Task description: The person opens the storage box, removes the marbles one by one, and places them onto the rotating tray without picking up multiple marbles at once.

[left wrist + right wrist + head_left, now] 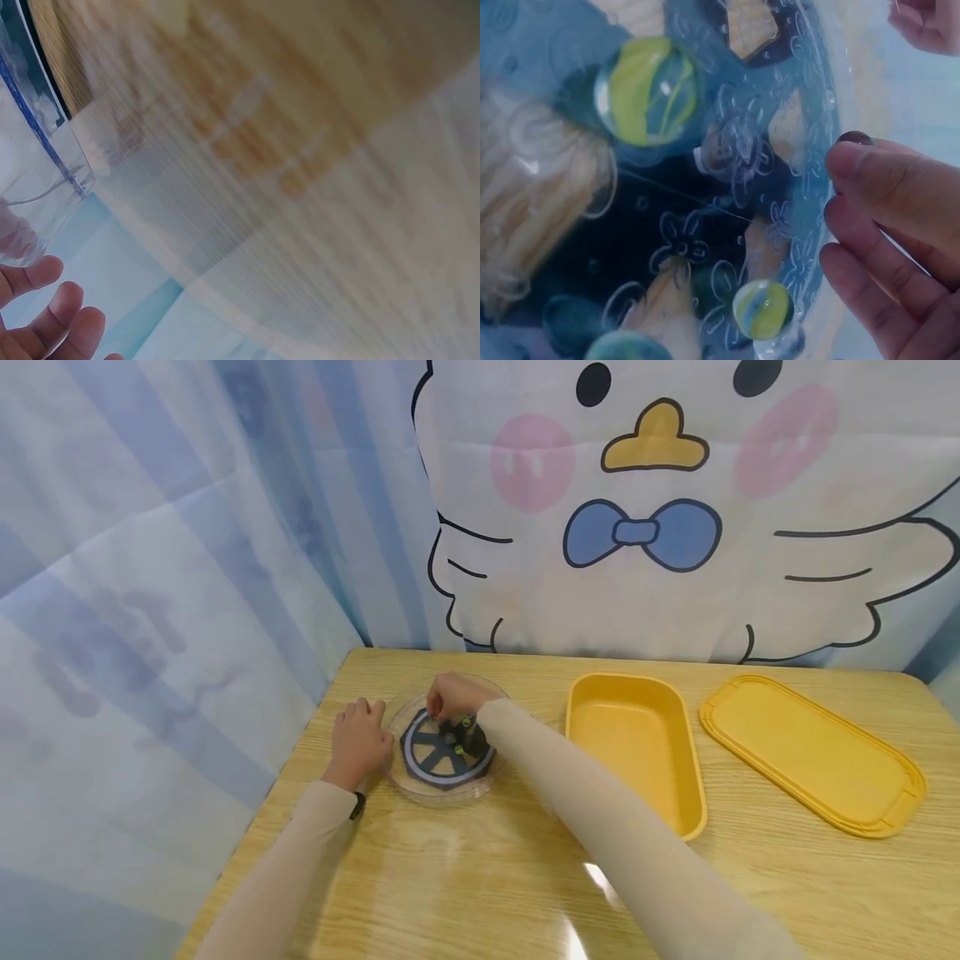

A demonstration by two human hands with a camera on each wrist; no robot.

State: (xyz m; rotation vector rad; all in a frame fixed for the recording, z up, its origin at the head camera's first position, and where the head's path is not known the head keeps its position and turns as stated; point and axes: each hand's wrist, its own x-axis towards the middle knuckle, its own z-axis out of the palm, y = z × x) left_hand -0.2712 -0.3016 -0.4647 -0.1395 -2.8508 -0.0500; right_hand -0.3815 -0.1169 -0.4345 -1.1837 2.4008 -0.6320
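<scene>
the left hand [360, 743], released with fingers loosely bent, is beside a clear, round, flower-embossed bowl [442, 797] left of centre, showing yellow-green marbles [646, 90] and a dark spoked shape [455, 760]; above it, the right hand [459, 695] bunches, its hold unclear.

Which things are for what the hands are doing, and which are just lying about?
Likely in the job:
clear bowl
marbles, in the bowl
right hand, over the bowl
left hand, beside the bowl
dark mat, seen through the bowl

Probably just lying about, untouched by hands:
yellow box
yellow lid
</scene>
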